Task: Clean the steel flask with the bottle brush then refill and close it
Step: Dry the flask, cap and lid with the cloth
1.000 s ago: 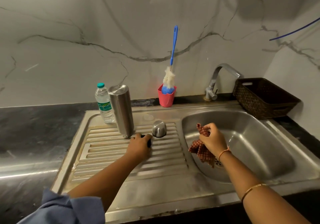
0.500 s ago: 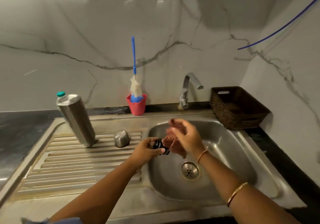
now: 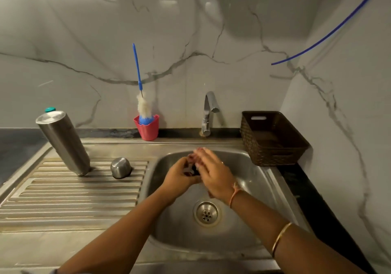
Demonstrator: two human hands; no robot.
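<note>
Over the rounded steel sink basin (image 3: 254, 180), seen from the head camera, both hands meet just above and behind the round drain (image 3: 206, 213). The left hand (image 3: 179, 177) has its fingers curled round a small black part (image 3: 194, 171), gripping it from the left. The right hand (image 3: 213, 174) lies against it from the other side, fingers fairly straight and blurred. A scrap of red checked cloth (image 3: 191, 157) shows between the two hands, but I cannot tell whether the right hand grips it or merely presses it.

Well to the left of the hands, the tall cylindrical steel flask (image 3: 63, 142) stands on the ribbed steel drainboard (image 3: 74, 189), flat closed end up. A dome-shaped steel cap (image 3: 121, 167) sits between the flask and the left hand. Behind the flask peeks a teal bottle top (image 3: 50, 109).

Beyond the hands, at the wall, the blue-handled white-bristled bottle brush (image 3: 143, 104) stands in a pink plastic cup (image 3: 148, 128), left of the chrome tap (image 3: 208, 112). A brown woven basket (image 3: 273, 146) sits to the right of the right hand.
</note>
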